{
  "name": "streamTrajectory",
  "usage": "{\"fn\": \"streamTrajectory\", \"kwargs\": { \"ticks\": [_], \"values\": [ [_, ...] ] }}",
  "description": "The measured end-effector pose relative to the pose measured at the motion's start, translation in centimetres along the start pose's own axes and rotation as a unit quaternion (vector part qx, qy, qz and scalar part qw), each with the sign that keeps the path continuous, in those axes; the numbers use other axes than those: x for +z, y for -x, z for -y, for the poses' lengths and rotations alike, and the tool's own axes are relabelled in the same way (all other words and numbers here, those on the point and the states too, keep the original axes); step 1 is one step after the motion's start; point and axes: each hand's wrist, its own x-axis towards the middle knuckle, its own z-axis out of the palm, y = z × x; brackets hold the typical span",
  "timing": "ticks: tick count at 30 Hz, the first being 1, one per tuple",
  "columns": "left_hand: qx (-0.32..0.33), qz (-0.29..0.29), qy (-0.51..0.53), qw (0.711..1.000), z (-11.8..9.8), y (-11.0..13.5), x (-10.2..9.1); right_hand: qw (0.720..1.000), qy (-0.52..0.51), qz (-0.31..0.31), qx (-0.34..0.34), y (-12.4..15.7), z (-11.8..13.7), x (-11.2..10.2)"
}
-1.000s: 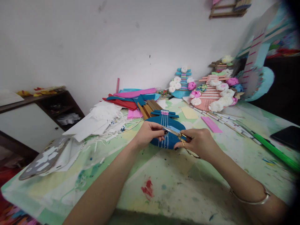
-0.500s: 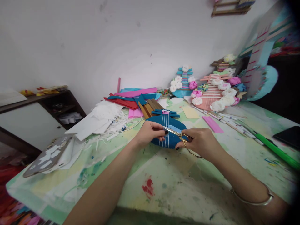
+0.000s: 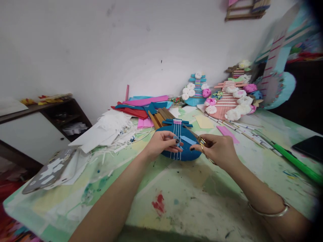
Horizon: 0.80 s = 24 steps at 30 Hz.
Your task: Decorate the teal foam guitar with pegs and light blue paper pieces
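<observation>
My left hand (image 3: 161, 145) is pinched around a small light-blue piece of paper (image 3: 176, 138), largely covered by the fingers. In my right hand (image 3: 219, 148) is a pair of scissors (image 3: 202, 142) with gold-coloured handles, its blades pointing up and left. Beneath both hands lies a dark blue pipa-shaped craft (image 3: 165, 128) with white strings and pegs near its neck. A light-blue paper strip (image 3: 188, 139) shows over the blue body between my hands; whether it rests there or is held, I cannot tell.
White paper and shredded strips (image 3: 113, 124) lie left, near a grey phone case (image 3: 49, 169). Coloured sheets (image 3: 146, 101) are piled behind. Flower-decorated instrument crafts (image 3: 227, 104) stand at the back right, with thin sticks (image 3: 249, 132) and a green tool (image 3: 295, 163) in front.
The scissors have moved right and up, away from my left fingers, and their blades tilt more steeply. A small light-blue piece now shows in my left fingers. The view has shifted slightly.
</observation>
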Motion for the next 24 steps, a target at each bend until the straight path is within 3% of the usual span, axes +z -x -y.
{"fn": "streamTrajectory", "kwargs": {
  "ticks": [4,9,15,24],
  "values": [
    [0.001,-0.007,0.000,1.000,-0.2,0.1,0.2,1.000,-0.003,0.003,0.015,0.0,-0.1,0.1],
    [0.030,-0.017,-0.051,0.998,-0.1,-0.1,0.0,0.998,-0.010,0.054,0.022,-0.1,0.2,0.2],
    [0.021,0.030,-0.091,0.995,-0.2,0.2,0.0,0.992,-0.008,0.124,-0.016,0.1,0.9,0.2],
    [0.019,0.039,-0.077,0.996,-0.4,0.5,0.2,0.990,0.007,0.134,-0.046,0.5,0.8,0.7]
  ]
}}
